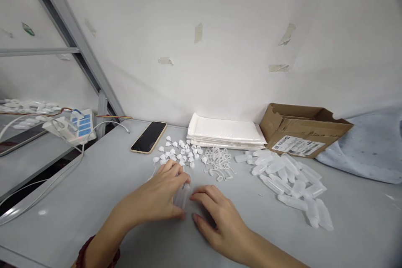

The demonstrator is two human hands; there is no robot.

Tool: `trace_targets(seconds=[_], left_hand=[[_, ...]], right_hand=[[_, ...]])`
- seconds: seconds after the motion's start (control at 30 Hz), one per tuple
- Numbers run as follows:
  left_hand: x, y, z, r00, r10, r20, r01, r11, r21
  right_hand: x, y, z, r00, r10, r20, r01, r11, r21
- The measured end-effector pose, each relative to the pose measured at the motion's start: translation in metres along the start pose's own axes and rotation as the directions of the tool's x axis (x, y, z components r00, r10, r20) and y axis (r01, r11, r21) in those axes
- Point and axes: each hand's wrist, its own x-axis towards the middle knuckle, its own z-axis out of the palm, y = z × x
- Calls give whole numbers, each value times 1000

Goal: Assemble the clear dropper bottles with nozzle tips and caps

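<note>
My left hand (168,192) grips translucent plastic bottles (182,196) on the grey table; its fingers and thumb hide part of them, and I cannot tell how many there are. To the right, my right hand (216,220) is open, with curved fingers and the thumb apart, holding nothing and close to the bottles. Small white caps (182,150) lie scattered beyond my left hand. Beside them is a tangle of white ring straps (220,161). A heap of similar translucent bottles (292,180) lies on the right.
A phone (149,137) lies at the back left, by a white power strip (78,127) with cables. Stacked white padded envelopes (226,132) and an open cardboard box (301,130) stand along the wall. A pale bluish-grey plastic bag (367,146) is at the far right.
</note>
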Motion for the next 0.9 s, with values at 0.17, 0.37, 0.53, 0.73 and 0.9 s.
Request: trace_targets(seconds=[0.17, 0.37, 0.53, 0.73, 0.9], left_hand=[[-2, -2, -1, 1000, -13, 15, 13, 1000, -13], [-6, -4, 2, 1000, -14, -13, 14, 999, -31], [-8, -3, -1, 999, 13, -35, -15, 997, -73], [-2, -7, -8, 917, -86, -390, 51, 994, -99], [2, -8, -13, 740, -260, -620, 169, 964, -204]], right_hand=[[1, -4, -2, 999, -40, 36, 41, 999, -13], [2, -6, -4, 995, -74, 73, 76, 997, -24], [2, -7, -5, 993, -84, 87, 87, 996, -31], [1, -7, -5, 992, -82, 100, 85, 996, -24], [0, -6, -6, 991, -84, 104, 86, 996, -19]])
